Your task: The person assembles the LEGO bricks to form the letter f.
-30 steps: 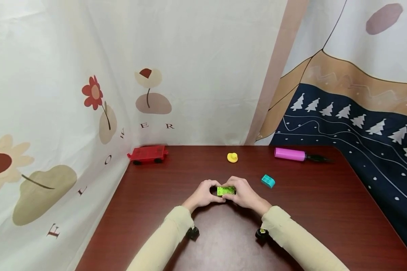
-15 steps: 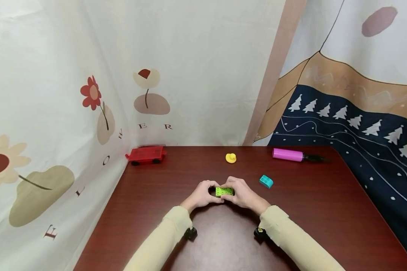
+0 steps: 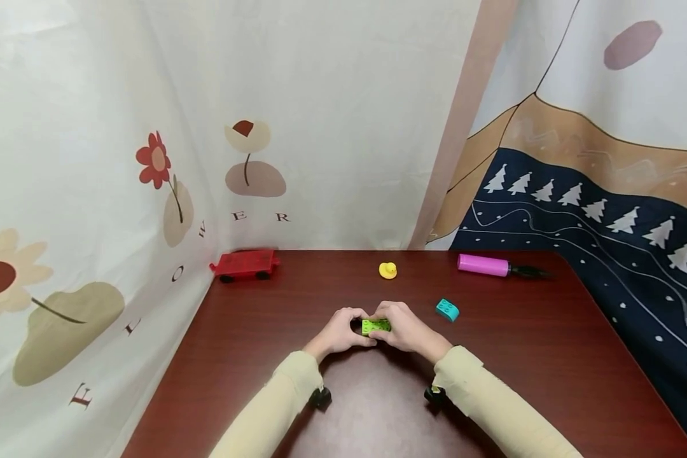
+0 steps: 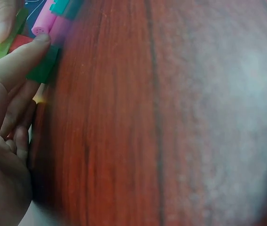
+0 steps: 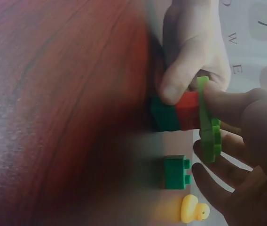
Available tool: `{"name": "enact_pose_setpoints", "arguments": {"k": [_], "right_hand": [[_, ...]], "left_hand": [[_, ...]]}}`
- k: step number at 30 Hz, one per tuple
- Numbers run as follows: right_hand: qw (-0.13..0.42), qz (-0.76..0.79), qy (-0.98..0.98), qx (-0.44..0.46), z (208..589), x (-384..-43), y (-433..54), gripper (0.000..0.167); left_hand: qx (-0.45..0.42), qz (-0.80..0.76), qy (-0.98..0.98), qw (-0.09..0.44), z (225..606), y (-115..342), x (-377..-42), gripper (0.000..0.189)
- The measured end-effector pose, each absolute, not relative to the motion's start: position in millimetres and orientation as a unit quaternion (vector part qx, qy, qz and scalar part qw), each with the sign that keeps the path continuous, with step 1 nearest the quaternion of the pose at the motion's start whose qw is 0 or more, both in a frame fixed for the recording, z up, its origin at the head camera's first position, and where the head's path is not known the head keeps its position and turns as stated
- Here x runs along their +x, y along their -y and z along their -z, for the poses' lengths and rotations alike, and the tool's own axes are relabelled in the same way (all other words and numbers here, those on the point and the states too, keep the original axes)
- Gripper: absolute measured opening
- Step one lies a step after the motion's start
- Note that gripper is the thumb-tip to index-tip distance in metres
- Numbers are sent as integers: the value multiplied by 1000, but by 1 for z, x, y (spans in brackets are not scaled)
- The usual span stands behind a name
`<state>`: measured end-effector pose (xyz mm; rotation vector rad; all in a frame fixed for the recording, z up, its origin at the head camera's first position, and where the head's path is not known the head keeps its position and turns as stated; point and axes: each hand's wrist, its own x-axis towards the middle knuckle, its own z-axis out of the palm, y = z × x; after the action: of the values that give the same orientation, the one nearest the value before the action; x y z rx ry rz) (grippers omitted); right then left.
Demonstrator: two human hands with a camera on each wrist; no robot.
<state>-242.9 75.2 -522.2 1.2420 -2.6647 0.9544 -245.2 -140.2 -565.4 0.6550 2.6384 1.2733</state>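
Observation:
Both hands meet over a small stack of toy building blocks. In the right wrist view it has a dark green block (image 5: pixel 165 114), a red block (image 5: pixel 188 110) and a thin lime green plate (image 5: pixel 209 143) with studs. My left hand (image 3: pixel 338 332) pinches the stack, its thumb against the dark green and red blocks. From the other side my right hand (image 3: pixel 406 327) pinches the lime plate. Seen from the head, the studded lime top faces up, while the blocks beneath are hidden.
A teal block (image 3: pixel 447 310) lies right of the hands. Farther back sit a yellow duck (image 3: pixel 387 271), a red wheeled toy wagon (image 3: pixel 244 264) and a pink pump (image 3: pixel 483 264) with a black nozzle. A green block (image 5: pixel 174 172) shows near the duck. Printed curtains (image 3: pixel 343 127) border the table.
The head view has tilted slightly, shifting the scene a little left and down. Both hands keep their grip on the block stack at almost the same spot.

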Motion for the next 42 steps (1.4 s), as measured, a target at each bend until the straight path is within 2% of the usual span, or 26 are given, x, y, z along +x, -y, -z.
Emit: {"name": "enact_pose_setpoints", "arguments": {"k": [11,19,25,34,38,42], "right_hand": [[66,-323,855,400,536,-240,-75,23],[66,-331,859,385,535,-238,-77,26],[61,-341,860,375,532,-239,-75,21],[65,-340,858,379,531,-240,-77,19],[60,-344,857,379,529,-243,-84,19],[43,-370,863,341,527,-250,-96,21]], "left_hand": [[214,-421,-879,68,566,140,-243,38],[223,-401,-886,60,564,139,-241,40],[240,-407,-880,47,559,139,-239,47],[244,-421,-873,13,559,138,-239,39],[244,-433,-867,14,559,138,-241,37],[241,-455,-857,24,561,139,-242,36]]}}
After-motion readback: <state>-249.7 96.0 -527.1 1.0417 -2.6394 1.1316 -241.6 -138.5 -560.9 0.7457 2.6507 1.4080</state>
